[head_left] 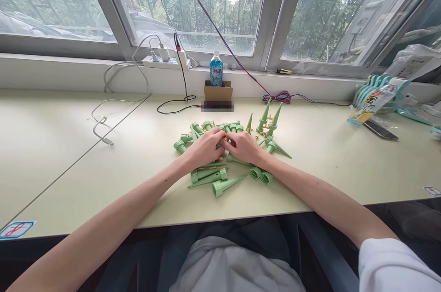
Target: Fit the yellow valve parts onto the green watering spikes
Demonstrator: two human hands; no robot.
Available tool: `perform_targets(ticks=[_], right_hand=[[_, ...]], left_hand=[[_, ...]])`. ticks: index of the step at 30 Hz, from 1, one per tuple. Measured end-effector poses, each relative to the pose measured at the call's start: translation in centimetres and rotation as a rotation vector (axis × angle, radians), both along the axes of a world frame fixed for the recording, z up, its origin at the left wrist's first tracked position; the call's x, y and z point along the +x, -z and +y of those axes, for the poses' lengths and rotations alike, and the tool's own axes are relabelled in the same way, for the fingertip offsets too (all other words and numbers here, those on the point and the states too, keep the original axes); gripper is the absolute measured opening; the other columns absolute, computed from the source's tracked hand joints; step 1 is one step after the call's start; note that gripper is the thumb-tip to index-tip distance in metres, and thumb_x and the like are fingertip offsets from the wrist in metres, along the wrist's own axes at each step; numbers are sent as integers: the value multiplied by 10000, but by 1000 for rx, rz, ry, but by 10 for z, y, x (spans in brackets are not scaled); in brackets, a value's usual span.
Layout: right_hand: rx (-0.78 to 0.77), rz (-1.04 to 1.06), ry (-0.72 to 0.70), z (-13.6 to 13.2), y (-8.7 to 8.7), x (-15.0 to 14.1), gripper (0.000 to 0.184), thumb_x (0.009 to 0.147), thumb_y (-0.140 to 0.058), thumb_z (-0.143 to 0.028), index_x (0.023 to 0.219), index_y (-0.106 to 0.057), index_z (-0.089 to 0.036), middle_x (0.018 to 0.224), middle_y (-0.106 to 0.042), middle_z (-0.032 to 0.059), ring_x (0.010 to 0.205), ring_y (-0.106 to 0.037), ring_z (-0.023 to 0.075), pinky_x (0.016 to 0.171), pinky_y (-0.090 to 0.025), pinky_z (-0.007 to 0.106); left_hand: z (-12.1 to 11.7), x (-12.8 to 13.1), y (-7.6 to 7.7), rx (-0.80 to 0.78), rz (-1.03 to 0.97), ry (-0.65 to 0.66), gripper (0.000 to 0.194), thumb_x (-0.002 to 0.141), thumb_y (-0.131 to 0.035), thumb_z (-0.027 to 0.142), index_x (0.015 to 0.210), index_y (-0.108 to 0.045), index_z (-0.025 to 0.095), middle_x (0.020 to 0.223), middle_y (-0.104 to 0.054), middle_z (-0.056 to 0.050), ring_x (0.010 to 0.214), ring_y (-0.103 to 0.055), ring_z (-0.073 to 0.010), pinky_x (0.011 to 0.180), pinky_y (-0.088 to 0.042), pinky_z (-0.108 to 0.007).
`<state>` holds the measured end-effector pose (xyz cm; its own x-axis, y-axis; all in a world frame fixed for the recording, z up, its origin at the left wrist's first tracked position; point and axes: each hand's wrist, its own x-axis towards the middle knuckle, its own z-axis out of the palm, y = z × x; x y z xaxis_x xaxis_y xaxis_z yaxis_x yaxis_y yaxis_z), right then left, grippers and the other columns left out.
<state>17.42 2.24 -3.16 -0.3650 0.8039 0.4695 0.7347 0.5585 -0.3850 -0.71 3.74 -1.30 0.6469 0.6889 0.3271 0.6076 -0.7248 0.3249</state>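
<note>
My left hand (206,146) and my right hand (244,146) meet fingertip to fingertip over a pile of green plastic watering spikes. The fingers of both are closed in a pinch. A bit of yellow plastic (225,138) shows between them, but the fingers cover most of what they hold. Closest to me lies one green spike (223,186) with a ribbed cap, beside another spike (210,177). Two hollow green caps (260,175) face me under my right wrist. Two spikes (272,119) stand upright behind my right hand, with small yellow valve pieces around them.
At the back, a blue-labelled bottle (216,71) stands in a cardboard box (218,93). Cables (279,97) and a power strip (165,61) lie along the window ledge. To the right are a phone (381,129), a drink pouch (374,101) and a teal rack (370,89).
</note>
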Motion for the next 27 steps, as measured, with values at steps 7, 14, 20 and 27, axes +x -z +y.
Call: perform_targets(ticks=[7, 14, 20, 27], right_hand=[[11, 8, -14, 1, 1, 0, 257, 975, -548, -291, 754, -594, -169, 590, -572, -9, 519, -469, 108, 546, -314, 228], [21, 19, -30, 1, 0, 1, 305, 979, -530, -288, 698, -553, -173, 566, -528, -21, 501, -422, 95, 529, -289, 224], [21, 44, -43, 1, 0, 2, 346, 976, -531, -302, 654, -495, -181, 555, -493, -28, 498, -393, 89, 521, -276, 224], [25, 34, -45, 2, 1, 1, 356, 971, -535, -299, 639, -480, -181, 557, -492, -25, 511, -404, 90, 532, -279, 223]], left_hand=[[0, 0, 0, 2, -4, 2, 64, 842, -482, 127, 848, -504, 187, 954, -551, -58, 763, -543, -174, 681, -444, -311], [-1, 0, 0, -1, -2, 0, 59, 847, -474, 137, 834, -490, 192, 943, -541, -54, 749, -534, -174, 670, -441, -314], [-1, 1, 0, 3, 1, 7, 72, 852, -469, 134, 820, -469, 199, 931, -529, -46, 745, -532, -170, 678, -444, -311], [-2, 2, -3, 23, 19, 16, 103, 846, -478, 130, 781, -439, 202, 906, -528, -49, 757, -534, -182, 670, -445, -320]])
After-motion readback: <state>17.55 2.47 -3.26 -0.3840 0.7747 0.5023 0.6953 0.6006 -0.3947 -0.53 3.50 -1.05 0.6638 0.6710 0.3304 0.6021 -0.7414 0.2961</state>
